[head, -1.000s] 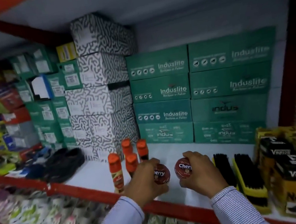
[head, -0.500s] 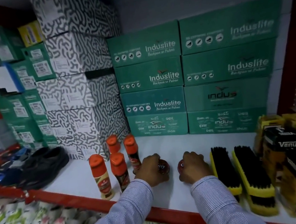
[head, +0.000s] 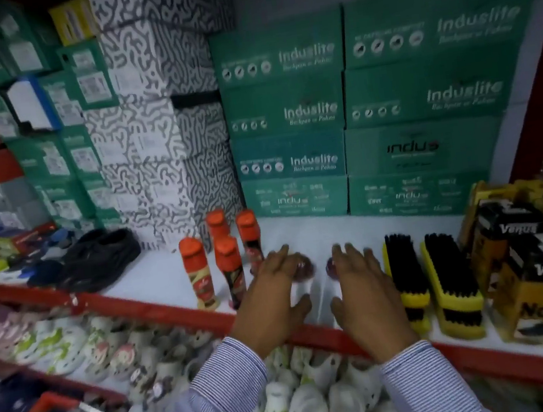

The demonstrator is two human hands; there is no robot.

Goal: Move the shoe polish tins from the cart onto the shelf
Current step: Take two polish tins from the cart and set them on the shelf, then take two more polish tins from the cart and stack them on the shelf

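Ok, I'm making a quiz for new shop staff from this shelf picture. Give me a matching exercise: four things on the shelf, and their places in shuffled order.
Things:
1. polish bottles
2. shoe polish tins
3. shoe brushes
4. black shoes

Places:
A. far left on the shelf
B. just beyond the fingertips
C. left of the left hand
D. right of the right hand

Pairs: 1-C, 2-B, 3-D, 4-A

You are looking at four orange-capped bottles (head: 225, 257) standing beside black shoes (head: 97, 258), two yellow-backed brushes (head: 435, 281) lying bristles-up, Venus boxes (head: 533, 268) sitting far right, and green Induslite boxes (head: 354, 108) stacking behind.
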